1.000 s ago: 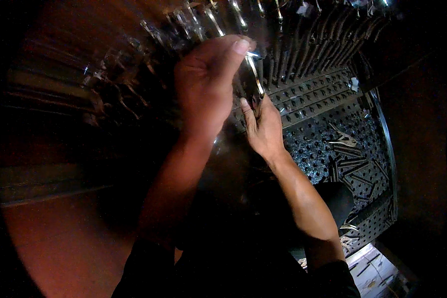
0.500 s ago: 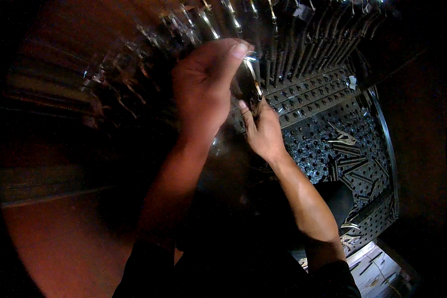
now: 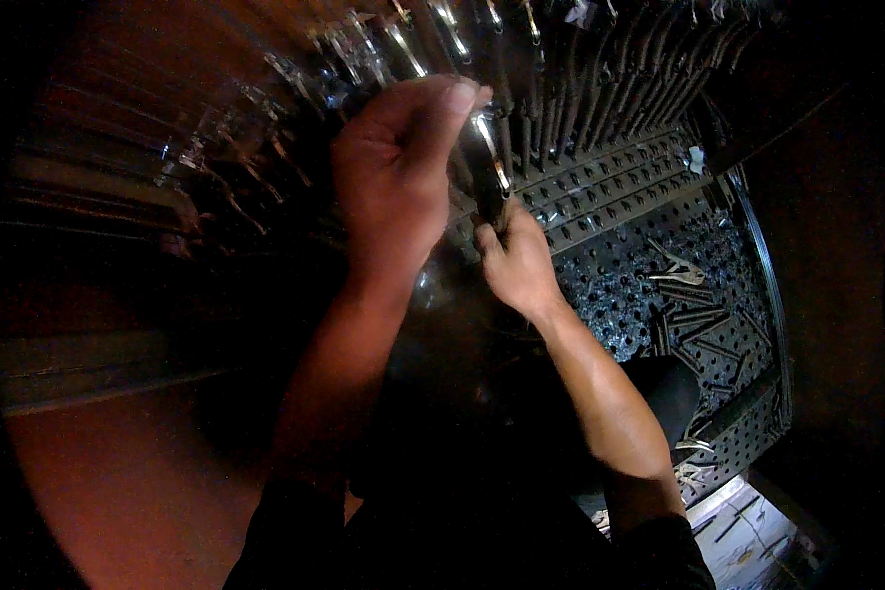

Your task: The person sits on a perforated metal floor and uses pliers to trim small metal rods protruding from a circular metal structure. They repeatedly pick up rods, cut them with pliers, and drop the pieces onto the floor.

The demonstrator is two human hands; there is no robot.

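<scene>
Raised at the centre, my left hand (image 3: pixel 395 162) is closed, its thumb pressed toward the fingertips at the upper end of a narrow dark piece with a shiny metal strip (image 3: pixel 492 152). What exactly lies between those fingertips is hidden. Lower down and to the right, my right hand (image 3: pixel 517 258) closes around the lower end of the same piece, thumb toward its near side. A row of bright metal strips (image 3: pixel 403 49) hangs just beyond my left hand. Dark rods (image 3: pixel 600 103) stand close together farther right.
A perforated metal plate (image 3: pixel 610 270) below right carries shiny scraps, several short dark bars (image 3: pixel 698 320) and a pliers-like tool (image 3: pixel 680 269). Its rim (image 3: pixel 762 256) curves along the right. A ridged panel (image 3: pixel 649 157) with rows of small hooks runs behind. A reddish surface (image 3: pixel 128 472) lies lower left.
Both hands have shifted slightly left, and the shiny-stripped piece between them moved along. My right thumb is now less raised. The bars and tool on the plate stay put.
</scene>
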